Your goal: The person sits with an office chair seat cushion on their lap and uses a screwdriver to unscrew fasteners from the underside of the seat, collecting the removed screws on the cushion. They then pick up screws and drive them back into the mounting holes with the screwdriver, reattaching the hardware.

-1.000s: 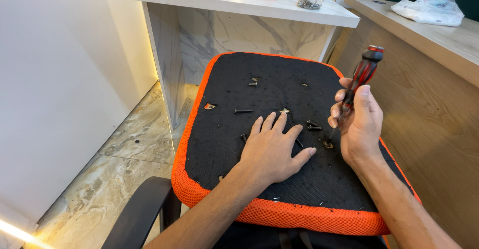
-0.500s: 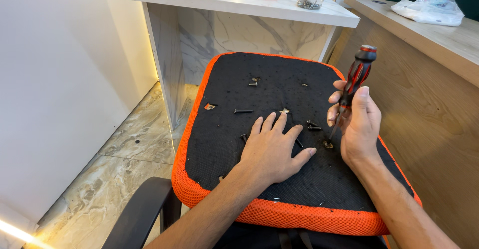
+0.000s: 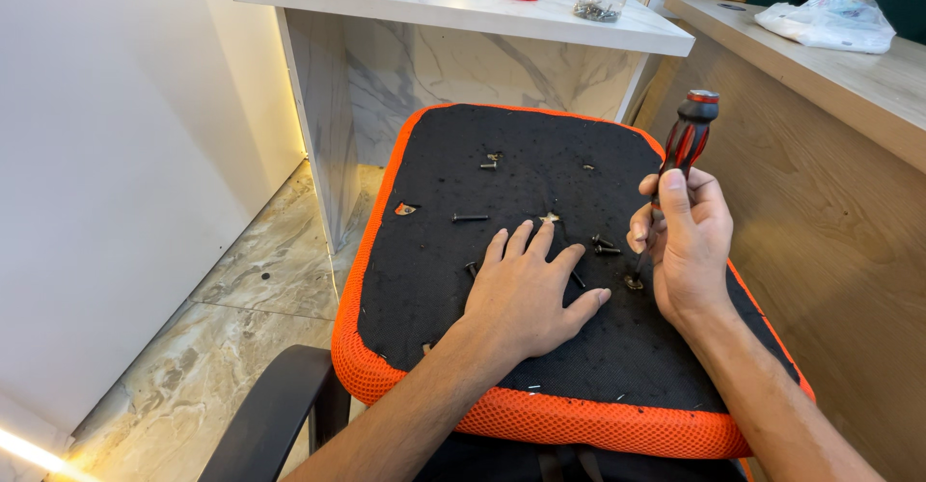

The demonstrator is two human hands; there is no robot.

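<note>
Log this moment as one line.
left hand: flat on chair base | right hand: holds screwdriver upright, tip at screw | loose bolts nearby

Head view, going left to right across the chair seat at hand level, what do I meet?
Orange mesh edge → loose black screw → left hand flat on the black underside → two small screws → right hand gripping the red-and-black screwdriver → wooden counter side.

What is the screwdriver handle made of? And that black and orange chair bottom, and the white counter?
The screwdriver handle looks like glossy red-and-black plastic or rubber; it shines. The chair seat underside looks like matte black fabric, fuzzy and dull, with an orange mesh edge showing tiny holes. The white counter looks like polished marble or a marble-look stone, from its grey veins. The right hand grips the screwdriver.
</note>
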